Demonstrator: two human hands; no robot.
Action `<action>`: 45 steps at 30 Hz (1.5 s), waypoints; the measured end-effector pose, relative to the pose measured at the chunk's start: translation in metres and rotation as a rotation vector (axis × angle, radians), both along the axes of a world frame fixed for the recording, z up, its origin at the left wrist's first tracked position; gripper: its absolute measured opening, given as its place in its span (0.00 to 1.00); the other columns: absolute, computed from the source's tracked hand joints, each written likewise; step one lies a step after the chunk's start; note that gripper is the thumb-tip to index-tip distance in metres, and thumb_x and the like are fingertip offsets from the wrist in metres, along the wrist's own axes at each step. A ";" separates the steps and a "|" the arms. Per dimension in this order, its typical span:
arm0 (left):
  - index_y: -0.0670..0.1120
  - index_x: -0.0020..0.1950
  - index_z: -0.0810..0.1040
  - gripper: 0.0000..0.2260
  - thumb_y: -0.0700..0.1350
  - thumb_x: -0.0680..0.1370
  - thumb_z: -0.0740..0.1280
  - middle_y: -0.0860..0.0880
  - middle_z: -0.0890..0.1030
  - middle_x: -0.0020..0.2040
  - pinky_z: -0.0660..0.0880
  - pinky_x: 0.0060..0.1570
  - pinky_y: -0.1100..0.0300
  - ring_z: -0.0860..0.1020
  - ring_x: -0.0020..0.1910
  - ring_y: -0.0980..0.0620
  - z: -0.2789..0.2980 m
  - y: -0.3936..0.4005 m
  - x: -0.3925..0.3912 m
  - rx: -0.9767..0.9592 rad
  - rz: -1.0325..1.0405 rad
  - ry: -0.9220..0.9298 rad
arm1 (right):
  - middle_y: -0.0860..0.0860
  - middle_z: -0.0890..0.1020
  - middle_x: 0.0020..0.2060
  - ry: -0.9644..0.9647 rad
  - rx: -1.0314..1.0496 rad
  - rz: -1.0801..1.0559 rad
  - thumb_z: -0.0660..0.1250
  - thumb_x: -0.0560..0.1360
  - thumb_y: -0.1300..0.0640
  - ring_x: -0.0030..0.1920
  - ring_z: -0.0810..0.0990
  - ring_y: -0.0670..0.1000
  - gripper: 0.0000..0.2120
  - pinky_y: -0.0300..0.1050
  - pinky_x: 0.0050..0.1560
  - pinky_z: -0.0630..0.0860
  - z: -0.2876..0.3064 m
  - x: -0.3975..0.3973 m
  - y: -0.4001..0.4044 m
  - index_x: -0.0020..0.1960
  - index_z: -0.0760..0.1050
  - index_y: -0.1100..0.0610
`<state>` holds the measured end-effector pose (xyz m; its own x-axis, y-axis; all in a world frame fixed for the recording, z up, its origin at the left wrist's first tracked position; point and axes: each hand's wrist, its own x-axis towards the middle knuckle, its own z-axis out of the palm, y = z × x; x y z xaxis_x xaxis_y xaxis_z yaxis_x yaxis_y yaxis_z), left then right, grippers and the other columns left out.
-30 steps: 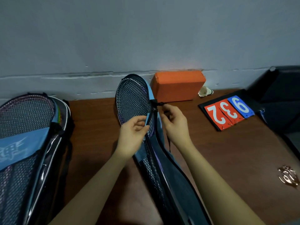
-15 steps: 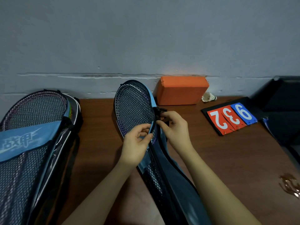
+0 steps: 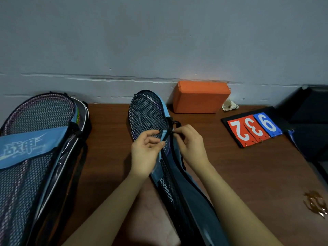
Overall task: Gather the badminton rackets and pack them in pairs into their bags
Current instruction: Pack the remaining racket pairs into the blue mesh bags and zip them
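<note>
Black mesh and light blue fabric make up the large racket bag [image 3: 35, 157] lying at the left edge of the brown wooden table [image 3: 257, 174], with purple-framed racket heads [image 3: 40, 112] showing through its mesh toward the far edge by the grey wall [image 3: 159, 41]. Near the middle of the table a second, narrower black mesh and blue racket bag [image 3: 177, 183] runs from the near edge toward the far edge, and a racket head [image 3: 147, 114] shows through its mesh at the far end. The left hand [image 3: 144, 153] pinches the bag's blue edge between thumb and curled fingers, just beside the zip line. The right hand [image 3: 190, 145] pinches the small black zipper pull [image 3: 171, 128] at the bag's rim, fingers curled around it; the two hands are nearly touching. Behind them, against the wall at the far edge, sits an orange rectangular foam block [image 3: 200, 97], with a white feather shuttlecock [image 3: 229, 106] just beside it to the right. A black flip scoreboard with red and blue number cards [image 3: 253, 129] lies near the far right corner. A crumpled brownish wrapper [image 3: 316, 204] rests at the right edge.
</note>
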<state>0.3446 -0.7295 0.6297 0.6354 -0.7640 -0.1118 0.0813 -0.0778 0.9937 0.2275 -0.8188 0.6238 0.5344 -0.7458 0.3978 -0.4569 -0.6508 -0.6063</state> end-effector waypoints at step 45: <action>0.53 0.49 0.83 0.11 0.53 0.74 0.63 0.52 0.79 0.56 0.56 0.52 0.56 0.71 0.57 0.44 -0.047 -0.078 0.074 0.066 -0.310 -1.126 | 0.48 0.80 0.36 0.121 0.258 0.045 0.67 0.73 0.54 0.38 0.77 0.49 0.07 0.52 0.37 0.75 -0.031 -0.068 0.023 0.42 0.80 0.56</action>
<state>0.4188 -0.8076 0.5830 0.1885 -0.9175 0.3502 -0.8742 0.0057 0.4856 0.1593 -0.7956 0.5925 0.6009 -0.7889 0.1288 -0.5105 -0.5028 -0.6975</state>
